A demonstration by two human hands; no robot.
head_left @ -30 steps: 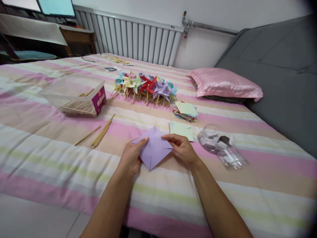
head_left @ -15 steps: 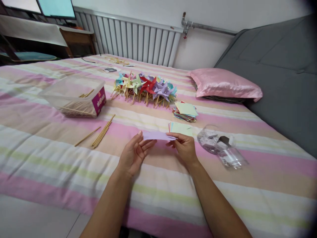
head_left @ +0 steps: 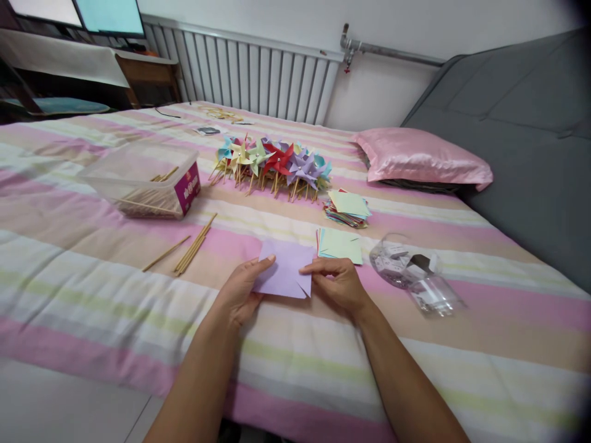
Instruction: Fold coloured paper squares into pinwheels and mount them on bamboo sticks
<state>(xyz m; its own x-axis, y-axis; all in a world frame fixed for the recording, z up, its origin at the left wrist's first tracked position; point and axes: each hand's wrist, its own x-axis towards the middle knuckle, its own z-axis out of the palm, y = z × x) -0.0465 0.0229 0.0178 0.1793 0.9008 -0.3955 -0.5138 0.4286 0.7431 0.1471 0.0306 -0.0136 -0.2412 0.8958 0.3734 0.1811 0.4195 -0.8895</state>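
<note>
A square of purple paper (head_left: 285,271) with a slit at its near right corner is held just above the bed. My left hand (head_left: 244,286) grips its left edge, thumb on top and fingers underneath. On the right edge, my right hand (head_left: 337,283) pinches the paper between thumb and fingers. Just beyond my right hand lie pale green paper squares (head_left: 341,245) with cut slits, over blue and red ones. Farther back is a thicker stack of coloured paper (head_left: 347,206). To the left, several thin wooden sticks (head_left: 194,249) rest on the striped sheet.
A clear plastic box (head_left: 138,178) of sticks stands at the left. Finished paper pinwheels (head_left: 277,163) are bunched mid-bed. Clear packaging with small parts (head_left: 415,271) lies at the right. A pink pillow (head_left: 425,157) sits by the grey headboard (head_left: 508,111).
The purple paper has turned from nearly edge-on to showing its flat face, tilted toward me. My left thumb now presses on top of it, and my right hand has shifted slightly lower.
</note>
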